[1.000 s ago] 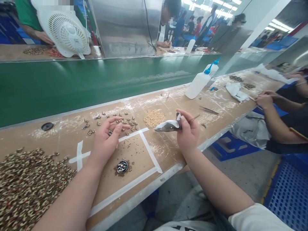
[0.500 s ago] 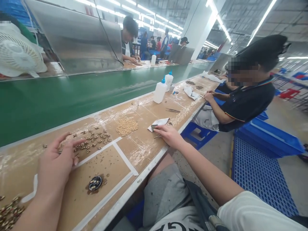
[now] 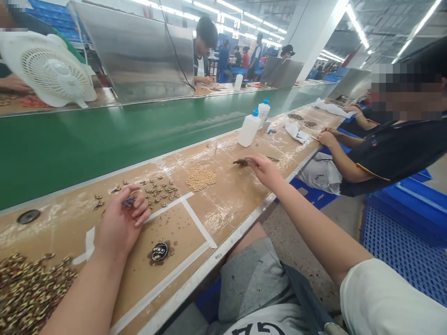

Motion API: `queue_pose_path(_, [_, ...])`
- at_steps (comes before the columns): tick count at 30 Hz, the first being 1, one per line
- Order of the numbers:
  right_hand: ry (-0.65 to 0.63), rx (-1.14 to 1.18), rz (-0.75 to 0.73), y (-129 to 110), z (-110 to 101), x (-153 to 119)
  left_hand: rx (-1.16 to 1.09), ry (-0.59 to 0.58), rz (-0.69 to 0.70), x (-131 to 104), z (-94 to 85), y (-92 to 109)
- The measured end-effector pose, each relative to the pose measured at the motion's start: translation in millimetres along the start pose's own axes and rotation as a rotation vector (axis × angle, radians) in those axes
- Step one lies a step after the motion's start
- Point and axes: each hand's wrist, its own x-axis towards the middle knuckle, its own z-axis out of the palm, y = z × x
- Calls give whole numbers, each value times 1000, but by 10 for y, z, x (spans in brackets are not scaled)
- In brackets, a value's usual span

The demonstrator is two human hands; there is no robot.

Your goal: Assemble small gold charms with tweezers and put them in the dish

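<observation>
My left hand is over the near left of the table, fingers curled around a small blue piece that is partly hidden. Beside it lie several small gold-coloured metal parts, a few at the left showing blue. My right hand reaches forward, its fingertips closed on the end of a dark flat piece low over the tabletop. Tweezers lie just beyond those fingers. Between the hands is a pile of small tan beads. Nearer me sits a small round black dish holding liquid and gold-coloured bits.
A big heap of small metal parts fills the near left corner, below a black lid. White bottles with blue caps stand beyond my right hand. A green belt runs behind the table. A co-worker sits at right.
My view has swung left. The right hand has moved farther up the table; the white sheet with a grey piece beneath it is gone from sight, a dark piece there now. My left fingers have curled in.
</observation>
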Motion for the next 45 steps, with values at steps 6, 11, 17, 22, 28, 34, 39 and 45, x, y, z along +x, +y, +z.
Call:
queue_pose_path(6, [44,113,220,-334,494,254,-101,-5,88,21,-28,-4])
queue_pose_path(11, [-173,95,220,-312,865,482,-39,-37,85,41,-85,-46])
queue_pose_path(17, [-244,21,197,-327,968,533,30,-130,31,82,-78,-81])
queue_pose_path(22, [-277,-17,172,-345,1002,536,60,-144,24,86,-36,-73])
queue_pose_path(28, [-233,11,192,-446,955,519,114,-165,19,80,-21,-97])
queue_pose_path(34, [-229,334,-29,-1472,1136,505,285,-112,-11,96,-17,-201])
queue_pose_path(39, [-305,532,-276,-2241,1475,568,276,-37,110,120,-14,-239])
queue_pose_path(45, [-253,546,-281,-2246,1666,603,228,33,204,167,-38,-255])
